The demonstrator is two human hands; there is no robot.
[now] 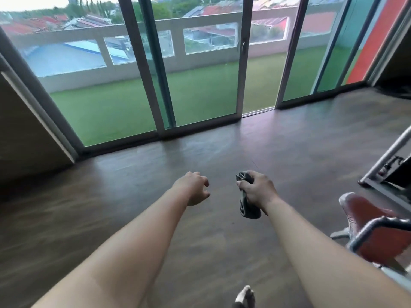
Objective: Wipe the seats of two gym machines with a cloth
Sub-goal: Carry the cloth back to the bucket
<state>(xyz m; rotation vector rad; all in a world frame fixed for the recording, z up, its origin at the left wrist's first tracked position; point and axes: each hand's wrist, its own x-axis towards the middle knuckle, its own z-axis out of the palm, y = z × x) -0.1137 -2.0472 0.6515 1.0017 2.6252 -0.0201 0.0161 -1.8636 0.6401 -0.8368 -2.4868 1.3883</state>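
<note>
The grey cloth (245, 197) is hanging bunched in the right hand (255, 189), whose fingers are gripping it around its upper part while the loose end is drooping below the fist, above the dark wooden floor (111, 207). The left hand (195, 188) is holding nothing; its fingers are curling loosely inward, just beside the right hand but not touching it or the cloth. Both bare forearms are stretching forward from the bottom of the view. To the right, a red padded seat (364, 210) of a gym machine is sitting near the right forearm, with a dark curved bar (375, 225) crossing in front of it and a pale metal frame (387, 156) slanting behind it. Ahead, sliding glass doors (200, 70) are looking out on a green lawn (111, 112) and a low wall (178, 25). A foot (244, 296) is showing at the bottom edge.
</note>
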